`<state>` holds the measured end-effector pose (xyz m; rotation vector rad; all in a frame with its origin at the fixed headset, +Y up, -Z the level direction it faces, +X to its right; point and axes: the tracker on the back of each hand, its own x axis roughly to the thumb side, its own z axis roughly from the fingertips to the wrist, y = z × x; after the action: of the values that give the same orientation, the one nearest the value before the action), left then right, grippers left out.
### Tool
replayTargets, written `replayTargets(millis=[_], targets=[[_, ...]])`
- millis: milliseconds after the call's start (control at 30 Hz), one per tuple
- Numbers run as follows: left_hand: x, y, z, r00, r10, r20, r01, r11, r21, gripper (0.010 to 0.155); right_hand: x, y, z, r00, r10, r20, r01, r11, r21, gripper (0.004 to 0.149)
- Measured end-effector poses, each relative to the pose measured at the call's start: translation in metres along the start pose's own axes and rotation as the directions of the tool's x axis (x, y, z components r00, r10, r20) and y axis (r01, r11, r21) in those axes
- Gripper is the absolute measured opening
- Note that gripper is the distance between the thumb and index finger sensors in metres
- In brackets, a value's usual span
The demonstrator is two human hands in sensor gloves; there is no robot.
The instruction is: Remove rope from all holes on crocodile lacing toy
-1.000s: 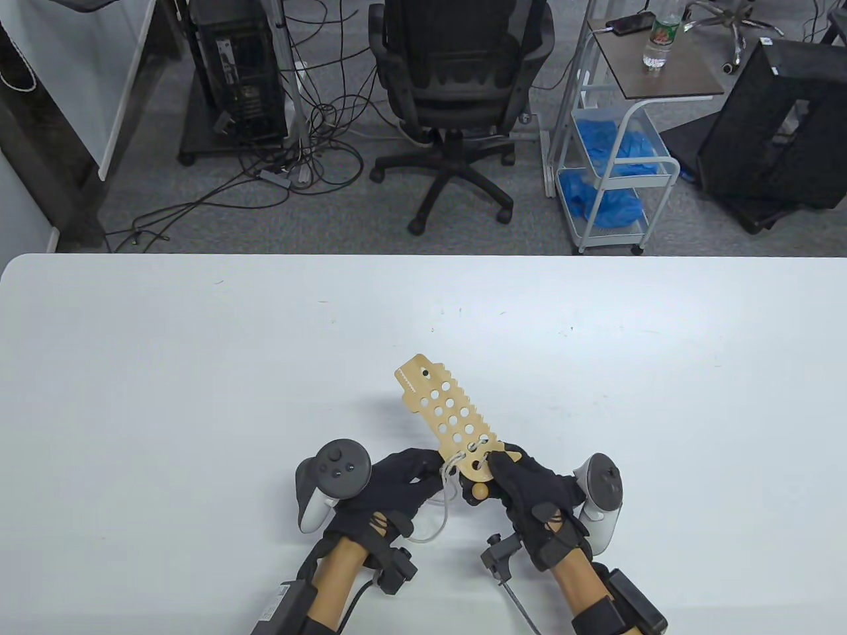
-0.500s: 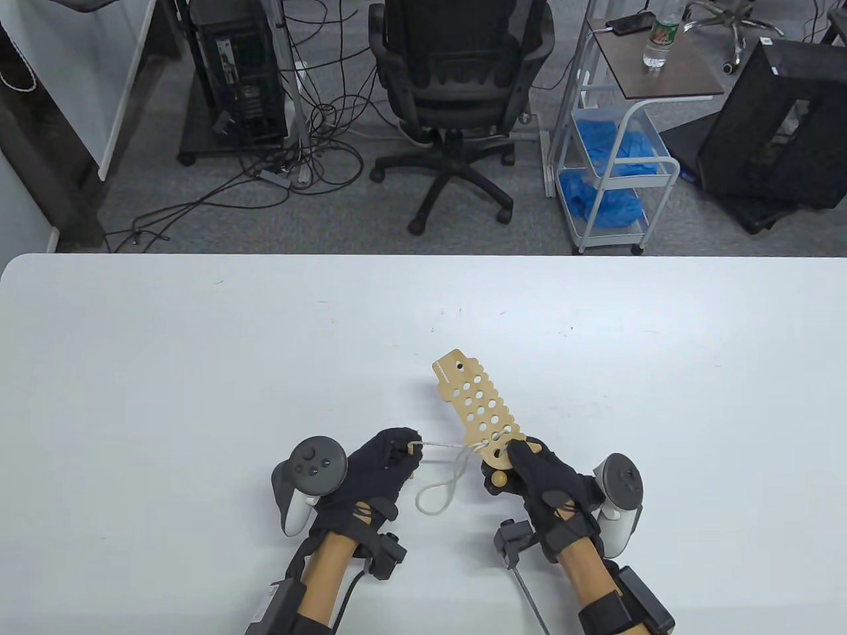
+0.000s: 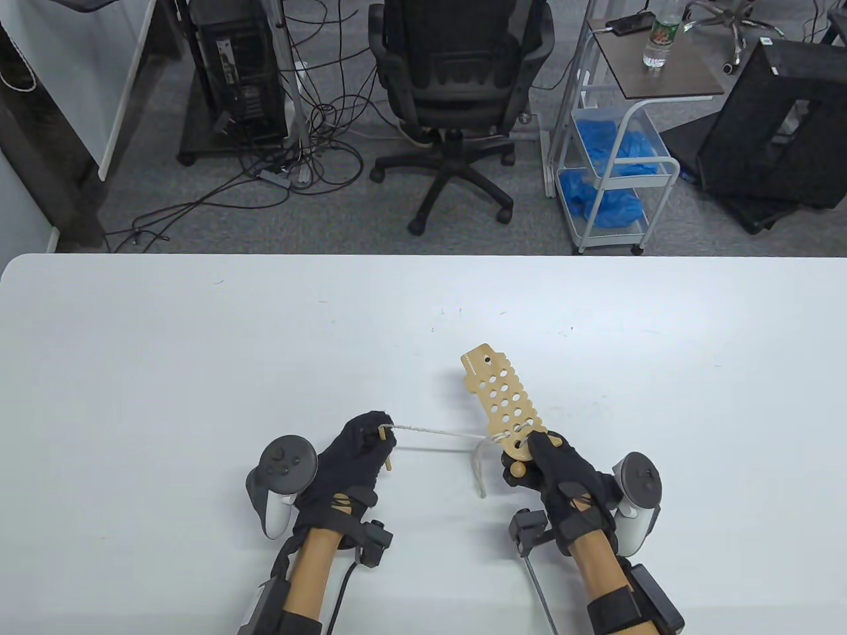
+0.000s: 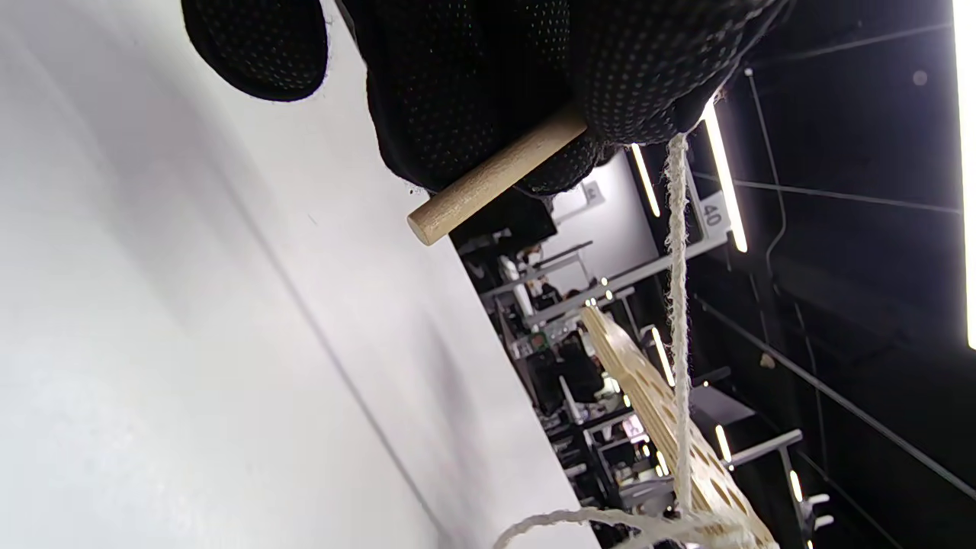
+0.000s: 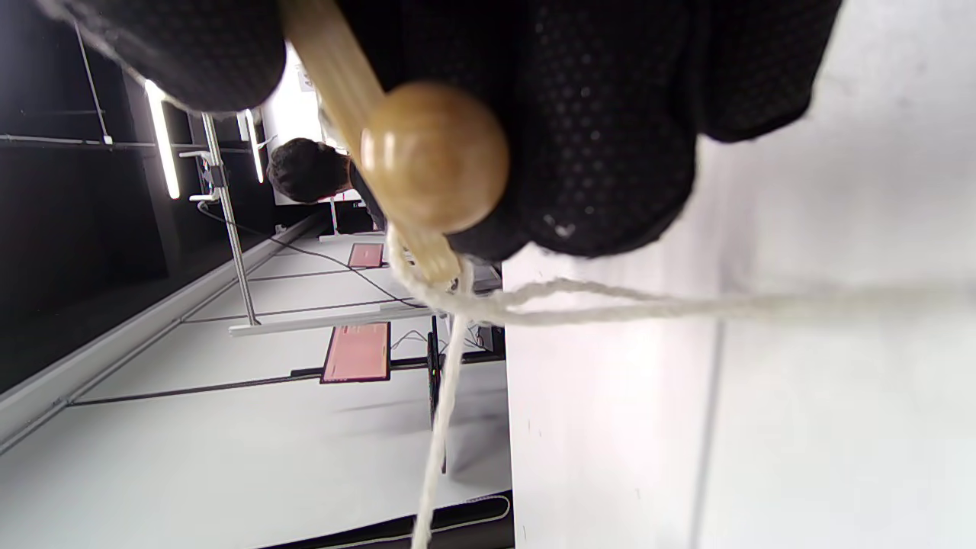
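Observation:
The wooden crocodile lacing board (image 3: pixel 504 400) with several holes is held up off the table by my right hand (image 3: pixel 554 471), which grips its near end beside a wooden ball (image 3: pixel 517 469) (image 5: pixel 433 156). A white rope (image 3: pixel 437 433) runs taut from the board's nearest holes to my left hand (image 3: pixel 357 446). My left hand pinches the rope's wooden stick tip (image 3: pixel 388 450) (image 4: pixel 494 174). A short rope loop (image 3: pixel 478 466) hangs below the board. In the left wrist view the rope (image 4: pixel 677 320) runs down to the board (image 4: pixel 663 419).
The white table (image 3: pixel 198 370) spreads around both hands. Behind its far edge stand an office chair (image 3: pixel 456 86), a white cart (image 3: pixel 615 165) with blue material, and a computer tower (image 3: pixel 235 73) with cables.
My left hand has pulled the stick tip leftward and the rope has gone from a slack loop to a taut line. My right hand has moved the board to the right.

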<state>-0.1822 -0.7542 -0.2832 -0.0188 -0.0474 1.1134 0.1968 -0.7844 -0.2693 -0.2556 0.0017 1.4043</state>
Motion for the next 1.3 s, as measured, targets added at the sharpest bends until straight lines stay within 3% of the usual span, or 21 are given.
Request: replayTargets(millis=[600,1300], targets=[[-0.012,0.017,0.0,0.998,0.053,-0.043,-0.05,0.996,0.08,0.06,-0.002,-0.029,-0.007,0.986,-0.164,-0.025,0.161,0.982,-0.102,0.052],[-0.023,0.032,0.002,0.988,0.132,-0.077,-0.116,0.976,0.183,0.053,-0.007,-0.053,-0.011,0.927,-0.374,-0.015,0.364,0.911,-0.194,0.053]])
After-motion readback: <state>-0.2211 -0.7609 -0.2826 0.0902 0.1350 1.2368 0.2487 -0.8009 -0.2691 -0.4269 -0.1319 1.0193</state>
